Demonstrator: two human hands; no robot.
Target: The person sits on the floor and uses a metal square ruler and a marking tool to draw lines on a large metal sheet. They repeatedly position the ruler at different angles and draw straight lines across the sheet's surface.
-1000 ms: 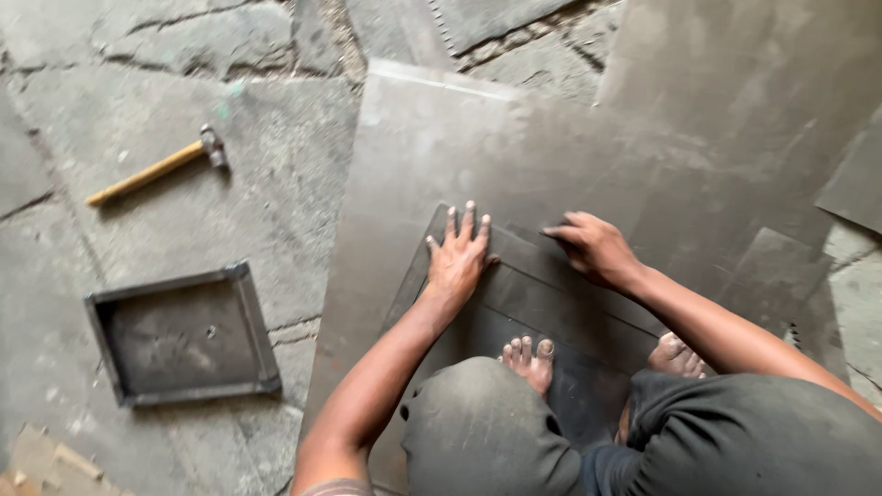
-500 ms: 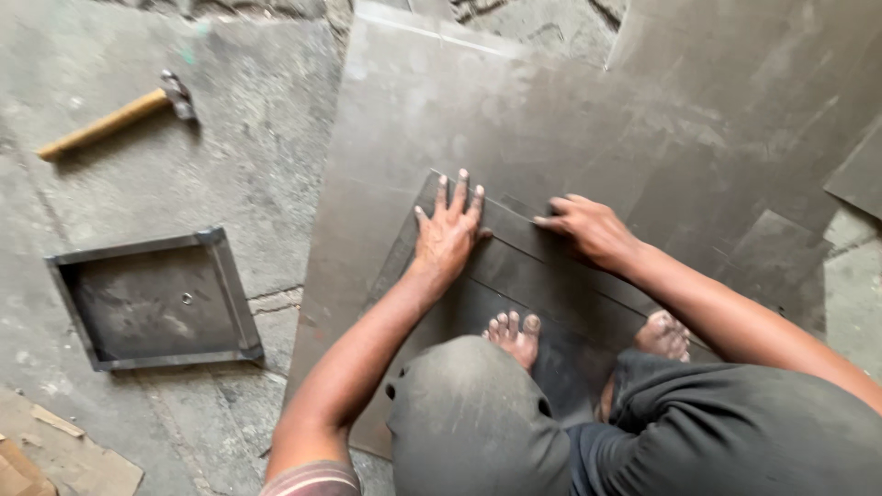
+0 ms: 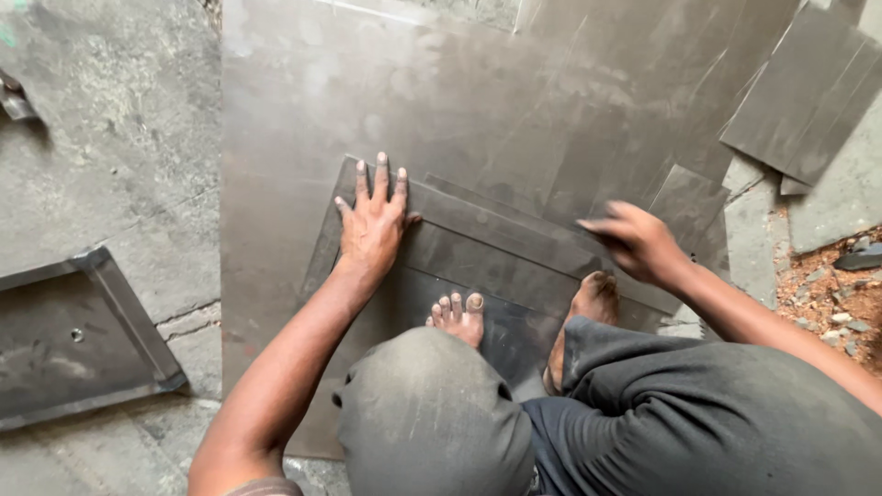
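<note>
- Large metal sheet (image 3: 303, 119): lies flat on the floor (image 3: 101, 156), under both hands and running well beyond them to the far side. Its left edge sits left of the left hand, bare and straight; risk of a cut if a hand or foot drags across it.
- Smaller dark sheet (image 3: 487, 266): stacked on the large one, skewed. Far corner just beyond the left hand's fingertips, near end under the person's bare feet (image 3: 457, 317). Sheet on sheet, dusty; judged liable to slide if weight shifts, and toes sit close to its edges.
- Shallow metal tray (image 3: 83, 340): well left of the left hand, raised rims; trip or shin hazard if the person steps that way.
- Offcut pieces (image 3: 808, 92): beyond and right of the right hand, overlapping, corners up. Little open room on that side.
- Left hand (image 3: 372, 225): flat, fingers spread wide, palm pressing on the smaller sheet; grips nothing.
- Right hand (image 3: 638, 243): motion-blurred over the sheet's right part; cannot tell how far open or if it holds anything.
- Open room: bare floor left of the left hand, between big sheet and tray.
</note>
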